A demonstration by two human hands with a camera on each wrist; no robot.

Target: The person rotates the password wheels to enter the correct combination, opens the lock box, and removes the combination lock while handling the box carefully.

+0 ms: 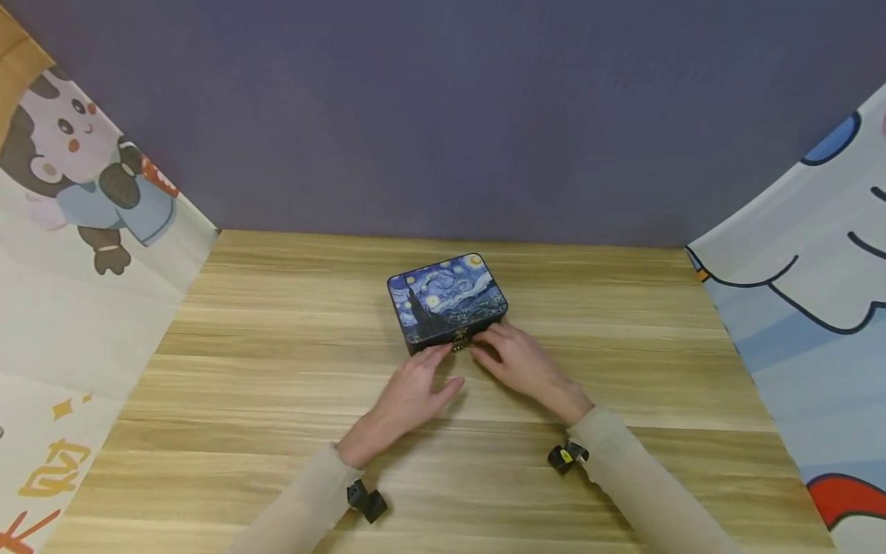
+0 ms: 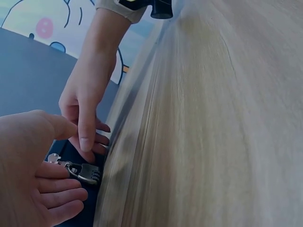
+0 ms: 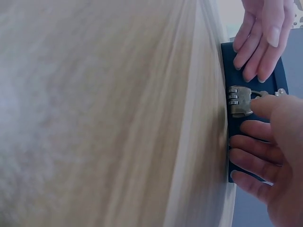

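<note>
A small dark blue box point(image 1: 450, 298) with a starry night painting on its lid rests on the table, its lid down. From the clasp at its front hangs a metal combination padlock point(image 3: 240, 100) with number dials. My left hand point(image 1: 411, 388) is at the left of the padlock, straight fingers close to the box front and thumb held apart. On the other side, my right hand point(image 1: 519, 362) has its fingers extended along the box front. In the right wrist view its thumb tip point(image 3: 258, 106) overlaps the padlock's shackle.
The wooden table point(image 1: 277, 308) runs back to a plain grey-blue wall point(image 1: 443, 115). Cloths with cartoon prints hang at the left point(image 1: 83, 308) and right point(image 1: 810, 369). Small black devices point(image 1: 367, 500) are strapped to both wrists.
</note>
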